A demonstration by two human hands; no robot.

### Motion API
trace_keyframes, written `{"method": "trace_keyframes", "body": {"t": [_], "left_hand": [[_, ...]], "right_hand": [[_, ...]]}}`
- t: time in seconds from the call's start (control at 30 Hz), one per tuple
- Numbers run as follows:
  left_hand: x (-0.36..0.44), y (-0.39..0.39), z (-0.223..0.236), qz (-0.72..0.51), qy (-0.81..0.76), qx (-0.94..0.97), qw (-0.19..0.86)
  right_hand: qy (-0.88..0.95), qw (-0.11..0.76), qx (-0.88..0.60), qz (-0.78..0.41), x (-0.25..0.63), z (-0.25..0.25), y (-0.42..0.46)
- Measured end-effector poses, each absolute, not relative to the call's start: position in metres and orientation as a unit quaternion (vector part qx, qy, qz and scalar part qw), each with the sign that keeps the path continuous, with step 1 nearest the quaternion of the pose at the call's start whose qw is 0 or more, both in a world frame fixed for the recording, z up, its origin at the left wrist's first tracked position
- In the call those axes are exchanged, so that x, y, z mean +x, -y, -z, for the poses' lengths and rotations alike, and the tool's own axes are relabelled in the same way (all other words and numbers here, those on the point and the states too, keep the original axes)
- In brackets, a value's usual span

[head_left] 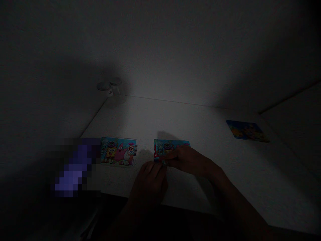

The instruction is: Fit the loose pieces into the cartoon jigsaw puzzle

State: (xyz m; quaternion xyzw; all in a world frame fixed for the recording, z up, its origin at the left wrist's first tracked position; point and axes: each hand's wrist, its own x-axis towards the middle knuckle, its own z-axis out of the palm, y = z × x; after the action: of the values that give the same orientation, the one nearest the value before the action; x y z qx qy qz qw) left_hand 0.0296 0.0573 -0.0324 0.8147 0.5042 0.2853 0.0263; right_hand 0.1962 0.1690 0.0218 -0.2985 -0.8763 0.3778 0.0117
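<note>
The scene is very dark. On a white table [225, 174] lies a colourful cartoon picture card [118, 151] on the left. A second card with the same cartoon figures [168, 146] lies in the middle, partly covered by my hands. My right hand [187, 160] rests on its lower part, fingers pinched together at its left edge. My left hand [150, 182] is curled just below, its fingertips meeting the right hand's at the card's lower left corner. What the fingers pinch is too small and dark to name.
A third, blue and orange card [247, 130] lies at the far right of the table. A clear glass jar [112, 90] stands at the back left corner by the wall. A blurred purple patch [75, 167] sits at the table's left edge.
</note>
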Motion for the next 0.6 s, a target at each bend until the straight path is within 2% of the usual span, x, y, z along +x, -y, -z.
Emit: {"method": "trace_keyframes", "body": {"t": [0.17, 0.4, 0.53, 0.6], "left_hand": [[0.029, -0.057, 0.033, -0.293, -0.509, 0.809, 0.031], [0.030, -0.056, 0.032, -0.309, -0.505, 0.806, 0.016], [0.032, -0.056, 0.033, -0.322, -0.509, 0.798, -0.002], [0.031, -0.056, 0.035, -0.330, -0.506, 0.797, -0.016]], "right_hand": [[0.879, 0.011, -0.306, -0.365, 0.196, -0.022, -0.168], [0.867, 0.069, -0.328, -0.369, 0.191, -0.025, -0.167], [0.849, 0.160, -0.350, -0.362, 0.191, -0.049, -0.146], [0.870, 0.176, -0.294, -0.355, 0.193, -0.062, -0.113]]}}
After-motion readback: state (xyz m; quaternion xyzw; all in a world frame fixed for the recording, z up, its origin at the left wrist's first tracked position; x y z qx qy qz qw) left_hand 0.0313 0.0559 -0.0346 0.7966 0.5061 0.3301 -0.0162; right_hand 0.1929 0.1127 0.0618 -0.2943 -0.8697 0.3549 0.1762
